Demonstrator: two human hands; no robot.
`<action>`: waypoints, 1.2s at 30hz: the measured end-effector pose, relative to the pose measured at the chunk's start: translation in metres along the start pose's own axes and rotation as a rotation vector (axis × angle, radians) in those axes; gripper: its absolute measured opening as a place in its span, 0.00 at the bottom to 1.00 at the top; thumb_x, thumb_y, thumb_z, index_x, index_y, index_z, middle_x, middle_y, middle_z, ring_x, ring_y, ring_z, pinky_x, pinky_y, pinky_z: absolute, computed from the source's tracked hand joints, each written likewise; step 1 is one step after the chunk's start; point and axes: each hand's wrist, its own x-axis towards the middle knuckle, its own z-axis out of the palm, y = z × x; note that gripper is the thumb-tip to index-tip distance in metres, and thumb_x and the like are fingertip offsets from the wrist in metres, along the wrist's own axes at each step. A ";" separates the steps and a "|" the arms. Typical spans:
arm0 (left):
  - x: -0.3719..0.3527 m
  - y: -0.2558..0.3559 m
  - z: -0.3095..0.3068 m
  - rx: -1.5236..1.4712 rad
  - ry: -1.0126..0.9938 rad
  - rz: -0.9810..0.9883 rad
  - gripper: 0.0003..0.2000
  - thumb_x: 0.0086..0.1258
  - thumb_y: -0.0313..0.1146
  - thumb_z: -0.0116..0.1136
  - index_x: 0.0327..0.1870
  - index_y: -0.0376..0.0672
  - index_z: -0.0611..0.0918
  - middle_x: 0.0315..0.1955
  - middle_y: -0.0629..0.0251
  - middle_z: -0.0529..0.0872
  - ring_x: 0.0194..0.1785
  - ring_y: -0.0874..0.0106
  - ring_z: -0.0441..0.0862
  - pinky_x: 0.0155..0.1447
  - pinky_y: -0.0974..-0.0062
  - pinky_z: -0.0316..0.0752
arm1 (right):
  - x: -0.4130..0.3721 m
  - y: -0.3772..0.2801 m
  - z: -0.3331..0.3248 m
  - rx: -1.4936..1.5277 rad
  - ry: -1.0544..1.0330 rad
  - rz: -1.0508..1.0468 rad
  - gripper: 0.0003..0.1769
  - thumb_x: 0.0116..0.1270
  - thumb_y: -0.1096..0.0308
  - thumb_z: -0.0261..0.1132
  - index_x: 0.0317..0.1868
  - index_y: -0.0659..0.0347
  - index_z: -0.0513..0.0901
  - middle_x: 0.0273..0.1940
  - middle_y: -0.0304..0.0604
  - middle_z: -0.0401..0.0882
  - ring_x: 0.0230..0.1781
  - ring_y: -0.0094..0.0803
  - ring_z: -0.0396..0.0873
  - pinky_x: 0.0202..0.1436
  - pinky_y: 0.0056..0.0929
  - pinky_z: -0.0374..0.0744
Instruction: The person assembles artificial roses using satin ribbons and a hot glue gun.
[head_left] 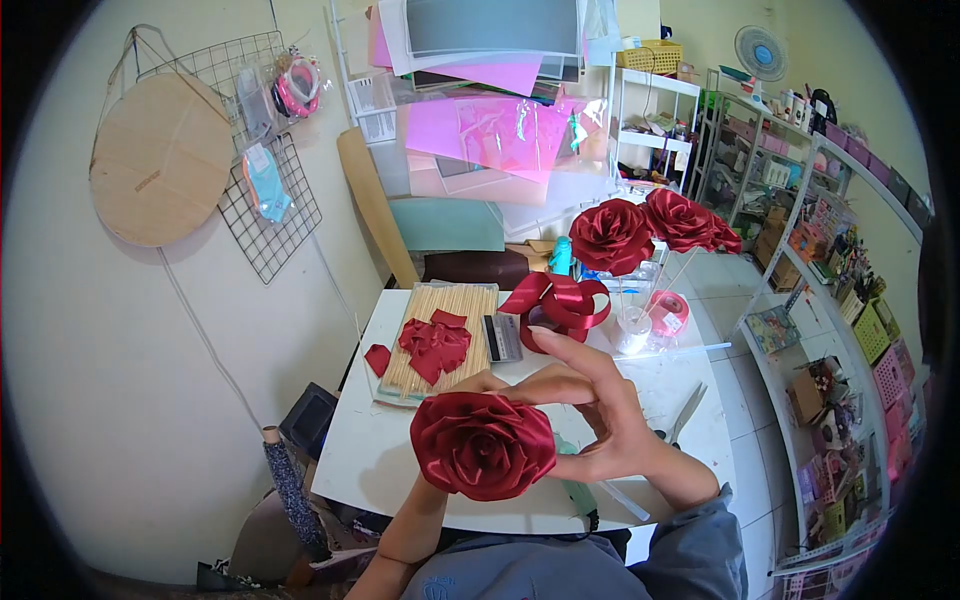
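A dark red satin ribbon rose faces up close to me, over the white table's front. My left hand holds it from behind and below; most of its fingers are hidden by the bloom. On the flower's right side, my right hand curves its thumb and a finger against the outer petals, with the index finger raised. Beyond the rose, cut red ribbon petals lie on a bundle of thin wooden sticks. A loop of red ribbon rests behind my right hand.
Finished red roses stand on sticks in a white cup, near a pink tape roll. Scissors and a green glue gun lie on the white table. Metal shelves line the right.
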 end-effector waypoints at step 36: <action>-0.008 -0.041 0.022 -0.128 0.408 0.085 0.15 0.62 0.40 0.43 0.40 0.37 0.71 0.28 0.64 0.74 0.33 0.74 0.71 0.39 0.79 0.66 | 0.009 0.023 0.001 0.067 -0.034 0.093 0.31 0.35 0.73 0.72 0.46 0.62 0.74 0.52 0.49 0.66 0.54 0.38 0.64 0.55 0.34 0.64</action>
